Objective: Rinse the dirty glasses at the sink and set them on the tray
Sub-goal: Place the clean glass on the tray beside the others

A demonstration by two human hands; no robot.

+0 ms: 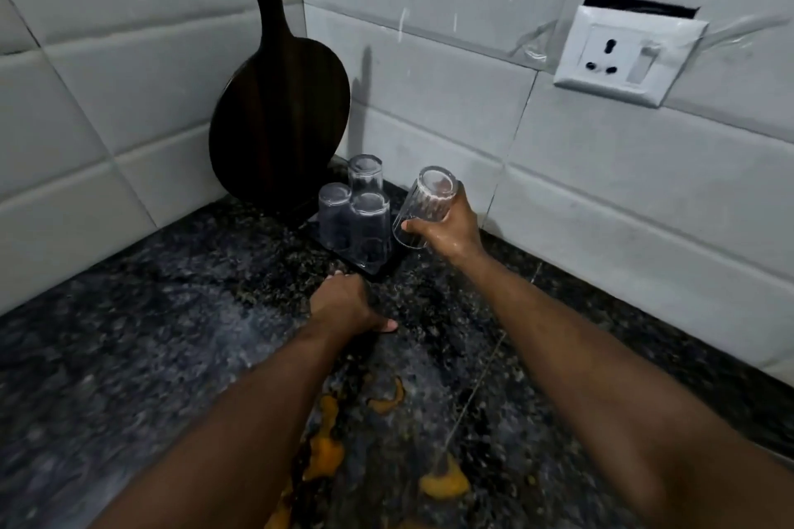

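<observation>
Three clear glasses (358, 213) stand upside down, close together, on a small dark tray (378, 268) in the counter's back corner. My right hand (451, 230) grips a fourth clear glass (423, 206), tilted with its base up, just right of the tray and above its edge. My left hand (343, 303) rests on the counter right in front of the tray, fingers reaching to its near edge; whether they grasp it is hidden. The sink is out of view.
A dark round wooden board (279, 99) leans in the tiled corner right behind the tray. A white wall socket (623, 56) sits on the right wall. The speckled black granite counter (150, 335) is wet, with orange scraps (326, 442) near me.
</observation>
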